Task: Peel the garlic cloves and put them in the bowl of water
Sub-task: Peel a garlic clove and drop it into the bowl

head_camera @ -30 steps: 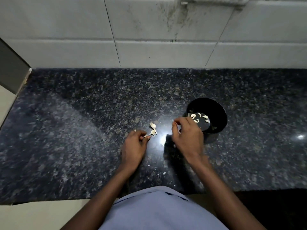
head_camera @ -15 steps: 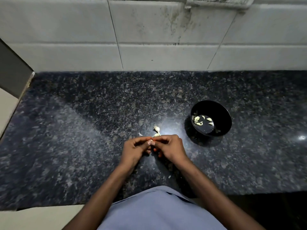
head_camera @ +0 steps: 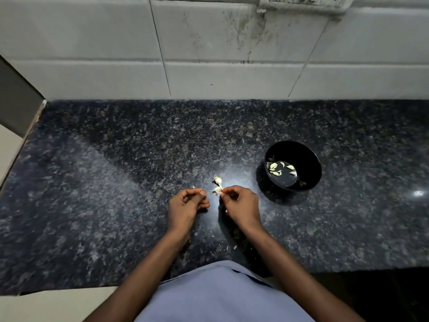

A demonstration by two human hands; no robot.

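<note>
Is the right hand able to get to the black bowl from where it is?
Probably yes. The right hand sits just left of the black bowl, with only bare countertop between them, and the bowl's top is open.

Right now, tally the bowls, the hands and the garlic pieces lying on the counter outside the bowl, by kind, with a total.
Black round bowl of water: 1
Bare hands, the left hand and the right hand: 2
Pale garlic pieces on the dark speckled stone counter: 2
Total: 5
</note>
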